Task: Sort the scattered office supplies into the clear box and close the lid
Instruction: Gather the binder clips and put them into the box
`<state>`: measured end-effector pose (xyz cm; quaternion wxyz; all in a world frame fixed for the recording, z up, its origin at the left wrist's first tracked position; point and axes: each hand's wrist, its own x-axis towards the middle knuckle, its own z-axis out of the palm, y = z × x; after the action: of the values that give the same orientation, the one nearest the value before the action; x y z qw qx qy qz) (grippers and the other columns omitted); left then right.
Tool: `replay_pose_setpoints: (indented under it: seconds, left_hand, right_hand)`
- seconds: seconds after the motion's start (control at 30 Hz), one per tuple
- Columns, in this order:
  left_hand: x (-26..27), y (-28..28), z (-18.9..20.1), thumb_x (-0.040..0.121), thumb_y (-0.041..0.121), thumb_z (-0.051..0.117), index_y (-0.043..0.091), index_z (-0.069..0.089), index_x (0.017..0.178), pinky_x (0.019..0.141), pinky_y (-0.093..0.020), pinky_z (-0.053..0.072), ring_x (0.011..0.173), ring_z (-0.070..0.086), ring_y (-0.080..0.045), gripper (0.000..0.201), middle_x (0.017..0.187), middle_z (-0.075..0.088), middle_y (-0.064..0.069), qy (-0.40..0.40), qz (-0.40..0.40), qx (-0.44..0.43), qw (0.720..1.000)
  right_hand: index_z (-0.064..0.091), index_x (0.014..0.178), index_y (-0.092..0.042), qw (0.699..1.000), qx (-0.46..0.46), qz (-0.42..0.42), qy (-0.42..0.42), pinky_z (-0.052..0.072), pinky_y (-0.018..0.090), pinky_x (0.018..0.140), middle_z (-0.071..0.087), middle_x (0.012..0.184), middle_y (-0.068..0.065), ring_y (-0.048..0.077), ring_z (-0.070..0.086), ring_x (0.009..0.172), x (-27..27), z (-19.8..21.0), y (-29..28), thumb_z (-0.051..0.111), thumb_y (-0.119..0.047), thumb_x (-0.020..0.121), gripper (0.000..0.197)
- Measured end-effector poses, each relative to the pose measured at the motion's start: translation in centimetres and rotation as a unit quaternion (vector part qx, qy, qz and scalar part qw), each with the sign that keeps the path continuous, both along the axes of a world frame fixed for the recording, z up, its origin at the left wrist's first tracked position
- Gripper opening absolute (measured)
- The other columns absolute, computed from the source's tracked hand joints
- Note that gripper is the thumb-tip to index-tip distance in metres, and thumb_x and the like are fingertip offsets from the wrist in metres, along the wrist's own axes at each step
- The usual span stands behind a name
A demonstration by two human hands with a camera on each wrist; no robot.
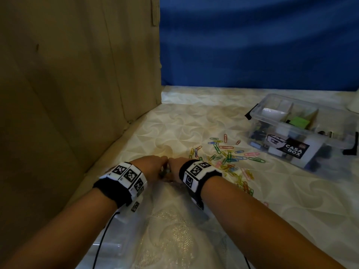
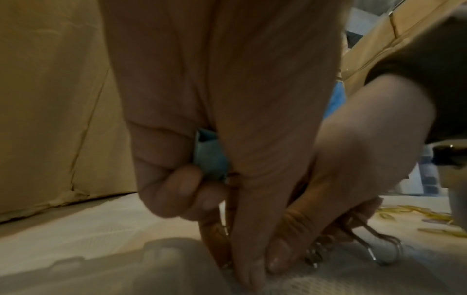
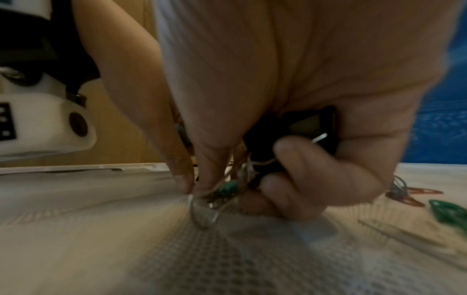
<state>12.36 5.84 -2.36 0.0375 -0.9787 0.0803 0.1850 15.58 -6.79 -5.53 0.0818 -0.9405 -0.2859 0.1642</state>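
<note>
Left hand (image 2: 202, 123) curls round a blue clip (image 2: 208, 157) | right hand (image 3: 290, 119) grips a black clip (image 3: 298, 135) | we judge clips light, stiff, slippery; pinch the bodies.

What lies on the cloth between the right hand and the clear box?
Head view: scattered coloured paper clips lie between the right hand and the clear box.

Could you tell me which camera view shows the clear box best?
The head view: the clear box sits whole at right, lid off, its compartments visible. The left wrist view catches only a blurred sliver of it; the right wrist view shows none.
</note>
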Motion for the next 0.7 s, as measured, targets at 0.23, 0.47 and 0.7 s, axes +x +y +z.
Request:
replay_pose_setpoints:
  seconds: [0.23, 0.47, 0.7]
  left_hand:
    - [-0.3, -0.8, 0.3, 0.089, 0.028, 0.058, 0.012, 0.050, 0.113, 0.071, -0.031, 0.039, 0.099, 0.059, -0.029, 0.030, 0.112, 0.061, -0.012, 0.004, 0.003, -0.019, 1.000]
    - [-1.0, -2.1, -0.2, 0.090, 0.025, 0.055, 0.011, 0.049, 0.112, 0.077, -0.034, 0.043, 0.100, 0.057, -0.030, 0.027, 0.113, 0.058, -0.014, 0.013, -0.007, -0.021, 1.000]
    - [-1.8, -2.6, -0.8, 0.094, 0.029, 0.052, 0.025, 0.037, 0.124, 0.078, -0.039, 0.048, 0.090, 0.061, -0.032, 0.034, 0.116, 0.047, -0.011, 0.042, -0.023, -0.058, 0.997]
  right_hand:
    - [0.053, 0.118, -0.012, 0.998, 0.003, -0.008, 0.055, 0.048, 0.035, 0.080, 0.060, 0.115, 0.009, 0.030, 0.061, 0.103, -0.5, 0.6, -1.7, 0.059, -0.038, 0.086, 0.042]
    - [0.059, 0.104, -0.007, 0.996, -0.004, -0.029, 0.087, 0.049, 0.035, 0.074, 0.061, 0.098, 0.010, 0.026, 0.059, 0.086, -2.5, 2.2, -4.1, 0.062, -0.036, 0.086, 0.034]
    - [0.059, 0.089, -0.010, 0.948, 0.172, -0.116, 0.242, 0.042, 0.024, 0.049, 0.063, 0.067, 0.006, 0.015, 0.051, 0.046, -4.2, 2.7, -8.6, 0.050, -0.026, 0.094, 0.019]
